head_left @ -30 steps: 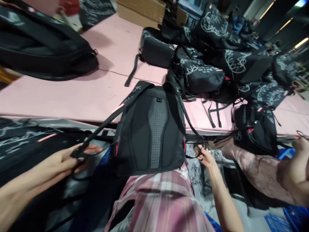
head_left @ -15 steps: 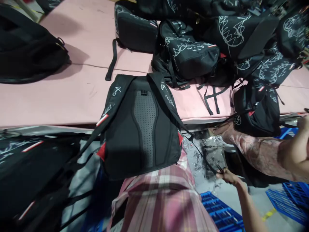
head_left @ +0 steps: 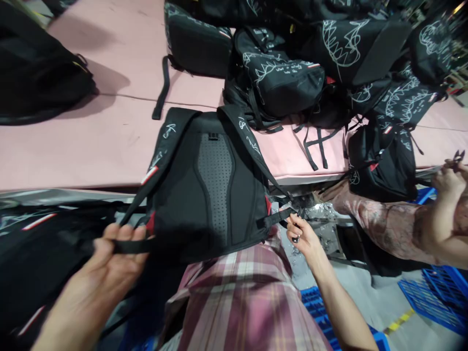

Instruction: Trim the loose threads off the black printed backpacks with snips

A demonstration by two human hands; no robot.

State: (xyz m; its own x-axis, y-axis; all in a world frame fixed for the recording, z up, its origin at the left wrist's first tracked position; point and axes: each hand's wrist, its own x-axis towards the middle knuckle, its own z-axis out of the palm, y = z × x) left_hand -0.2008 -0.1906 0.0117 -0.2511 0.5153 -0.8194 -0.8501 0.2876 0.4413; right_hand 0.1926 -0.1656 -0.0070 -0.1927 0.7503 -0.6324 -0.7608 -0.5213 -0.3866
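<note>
Backpack (head_left: 214, 185) lying back-panel up, half on the pink table (head_left: 84, 146) and half over its near edge onto the plaid lap (head_left: 248, 302), long axis running straight away from the body. Left hand (head_left: 109, 258) curled around the lower left strap (head_left: 127, 245), right hand (head_left: 303, 239) pinching the end of the right webbing strap (head_left: 278, 218) beside the bag's bottom corner (something small and dark also between those fingers, too blurred to name). Both hands level with the bag's near end, one per side, the right a touch closer to the fabric; a pile of printed bags (head_left: 329, 73) farther back, and another person's arm (head_left: 438, 219) off to the right.
</note>
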